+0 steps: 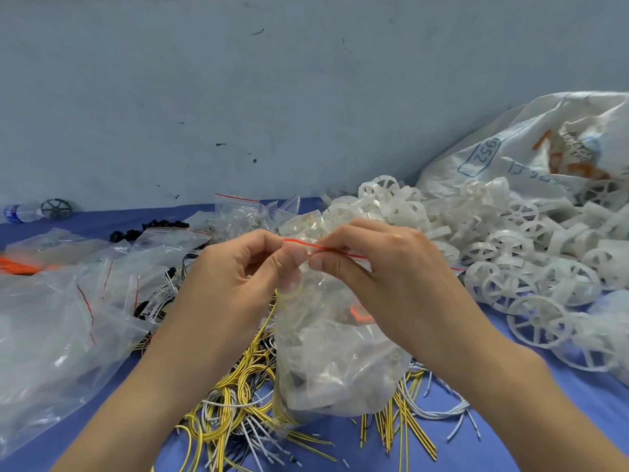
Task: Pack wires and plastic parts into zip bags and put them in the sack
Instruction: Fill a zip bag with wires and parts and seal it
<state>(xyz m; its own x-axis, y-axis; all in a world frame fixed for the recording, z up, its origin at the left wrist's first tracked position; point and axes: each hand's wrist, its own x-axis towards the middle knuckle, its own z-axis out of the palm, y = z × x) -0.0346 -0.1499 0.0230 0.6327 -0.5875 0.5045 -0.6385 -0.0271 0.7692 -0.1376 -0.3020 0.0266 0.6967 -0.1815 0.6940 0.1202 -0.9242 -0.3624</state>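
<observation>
A clear zip bag [335, 362] with a red seal strip hangs in front of me, filled with white plastic parts and some wire. My left hand [238, 270] pinches the seal strip at its left end. My right hand [384, 270] pinches the same strip just to the right, thumb tips almost meeting. Loose yellow, white and black wires [238, 403] lie on the blue table below the bag. A heap of white plastic wheel parts [510, 253] spreads to the right. The white woven sack [531, 144] lies behind that heap at the far right.
Empty and filled zip bags [68, 318] pile up on the left. Orange wires [20, 264] and small black parts [149, 229] lie at the back left, with a water bottle [20, 212] against the blue wall. The blue table [510, 420] shows at front right.
</observation>
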